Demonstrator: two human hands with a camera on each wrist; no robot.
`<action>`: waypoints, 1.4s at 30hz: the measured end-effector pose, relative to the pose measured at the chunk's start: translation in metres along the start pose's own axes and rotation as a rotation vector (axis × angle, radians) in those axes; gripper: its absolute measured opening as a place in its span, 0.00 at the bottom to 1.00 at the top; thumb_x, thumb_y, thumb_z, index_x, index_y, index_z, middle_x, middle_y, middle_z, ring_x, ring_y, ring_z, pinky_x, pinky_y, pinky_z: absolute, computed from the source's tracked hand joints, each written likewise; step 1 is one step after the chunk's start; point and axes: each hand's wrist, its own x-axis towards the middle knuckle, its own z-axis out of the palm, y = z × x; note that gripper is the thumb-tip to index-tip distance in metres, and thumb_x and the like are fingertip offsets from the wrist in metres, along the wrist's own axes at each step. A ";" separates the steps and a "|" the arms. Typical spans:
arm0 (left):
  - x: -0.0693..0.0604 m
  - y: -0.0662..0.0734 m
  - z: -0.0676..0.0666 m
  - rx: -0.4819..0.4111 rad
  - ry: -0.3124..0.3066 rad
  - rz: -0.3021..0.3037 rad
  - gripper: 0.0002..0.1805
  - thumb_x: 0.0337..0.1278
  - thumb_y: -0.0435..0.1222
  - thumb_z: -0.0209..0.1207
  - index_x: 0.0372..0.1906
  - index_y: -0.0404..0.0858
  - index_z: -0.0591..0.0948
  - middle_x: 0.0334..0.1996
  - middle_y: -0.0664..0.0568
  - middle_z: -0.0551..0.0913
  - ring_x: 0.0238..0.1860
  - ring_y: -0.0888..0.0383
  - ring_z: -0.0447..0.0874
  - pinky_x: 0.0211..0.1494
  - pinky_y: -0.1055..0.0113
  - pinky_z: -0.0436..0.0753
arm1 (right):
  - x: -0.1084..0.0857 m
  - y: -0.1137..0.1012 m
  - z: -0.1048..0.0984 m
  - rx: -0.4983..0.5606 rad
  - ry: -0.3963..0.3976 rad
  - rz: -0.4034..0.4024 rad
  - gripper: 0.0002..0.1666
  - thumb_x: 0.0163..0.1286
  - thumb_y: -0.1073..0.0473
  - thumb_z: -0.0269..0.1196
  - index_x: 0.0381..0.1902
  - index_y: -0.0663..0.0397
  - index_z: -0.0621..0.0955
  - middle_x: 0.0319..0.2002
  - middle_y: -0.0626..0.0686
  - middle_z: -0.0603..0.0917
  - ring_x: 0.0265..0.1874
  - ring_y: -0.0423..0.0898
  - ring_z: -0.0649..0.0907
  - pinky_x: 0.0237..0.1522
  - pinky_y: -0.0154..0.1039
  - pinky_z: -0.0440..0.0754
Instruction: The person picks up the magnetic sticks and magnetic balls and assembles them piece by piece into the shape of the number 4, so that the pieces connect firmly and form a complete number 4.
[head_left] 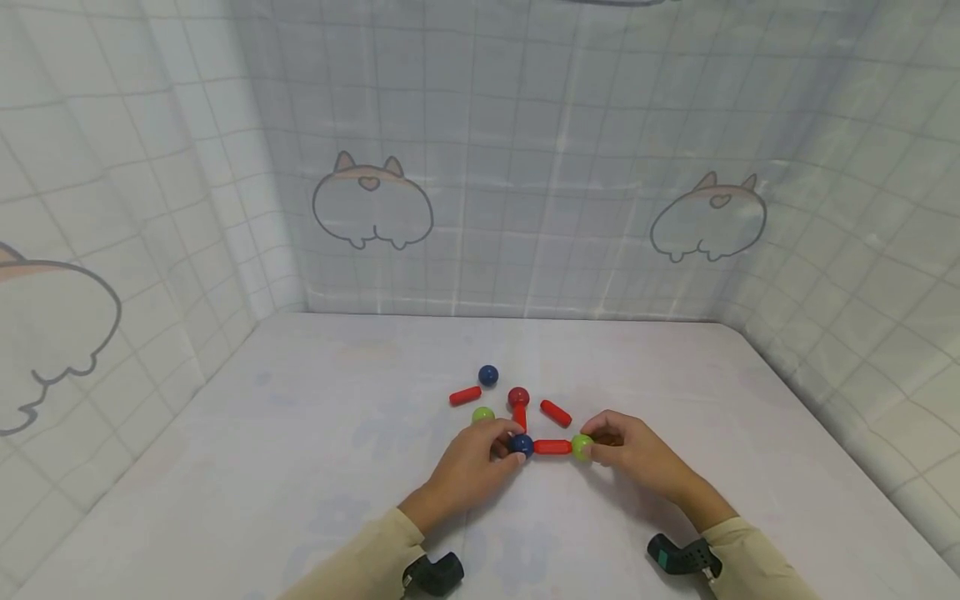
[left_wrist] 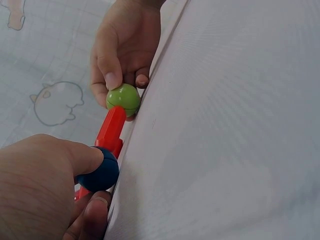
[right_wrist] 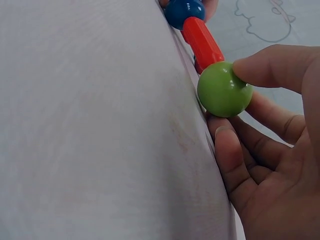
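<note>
My left hand (head_left: 471, 463) pinches a blue ball (head_left: 522, 446) between thumb and fingers, low over the table. A red rod (head_left: 553, 447) runs from that ball to a green ball (head_left: 582, 447), which my right hand (head_left: 636, 450) grips from the right side. In the right wrist view the rod's end meets the green ball (right_wrist: 225, 90) under my fingertips. Beyond the blue ball, a second red rod (head_left: 520, 417) reaches to a dark red ball (head_left: 518, 397). Another green ball (head_left: 483, 414) lies just behind my left hand, partly covered by it.
Behind the hands lie a loose red rod (head_left: 465, 396) at the left, a blue ball (head_left: 488, 376) farther back and one more red rod (head_left: 556, 413) to the right. The pale tabletop (head_left: 360, 517) meets curtain-like walls (head_left: 525, 167) at the back and both sides.
</note>
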 end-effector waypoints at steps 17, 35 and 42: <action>-0.002 0.001 0.000 0.015 0.010 0.016 0.18 0.61 0.41 0.67 0.56 0.47 0.82 0.41 0.62 0.80 0.39 0.65 0.77 0.46 0.70 0.81 | 0.001 0.002 0.000 -0.043 0.021 -0.004 0.15 0.67 0.56 0.68 0.49 0.56 0.82 0.44 0.52 0.84 0.46 0.50 0.81 0.46 0.42 0.81; -0.002 -0.001 0.003 0.026 0.014 0.004 0.19 0.61 0.42 0.67 0.57 0.47 0.82 0.40 0.62 0.80 0.38 0.65 0.77 0.46 0.69 0.81 | -0.002 0.001 0.001 -0.029 0.030 0.027 0.15 0.71 0.56 0.64 0.52 0.57 0.81 0.45 0.52 0.83 0.41 0.50 0.81 0.42 0.43 0.82; -0.002 0.000 0.004 0.023 0.011 -0.005 0.19 0.62 0.42 0.67 0.57 0.47 0.82 0.40 0.62 0.80 0.39 0.65 0.76 0.46 0.69 0.80 | -0.002 0.003 0.000 -0.027 0.033 0.029 0.15 0.72 0.57 0.63 0.53 0.58 0.81 0.46 0.52 0.83 0.41 0.49 0.80 0.42 0.43 0.82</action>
